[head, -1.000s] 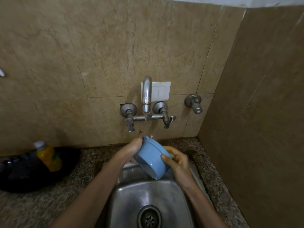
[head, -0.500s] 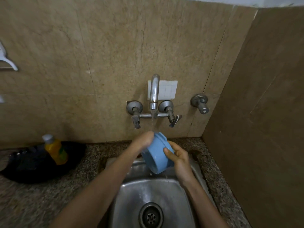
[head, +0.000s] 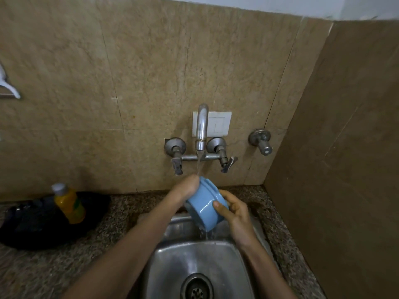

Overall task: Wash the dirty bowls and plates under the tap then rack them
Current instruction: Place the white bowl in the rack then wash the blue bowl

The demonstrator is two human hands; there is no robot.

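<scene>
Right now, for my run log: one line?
rinsing | bowl under running tap | left hand at rim, fingers hidden | right hand grips bowl

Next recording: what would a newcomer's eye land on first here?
A pale blue round bowl, tilted under water running from the chrome wall tap, above the stainless steel sink. The right hand grips its side; the left hand is at its mouth, fingers hidden. A yellow plastic bottle stands at the left.
</scene>
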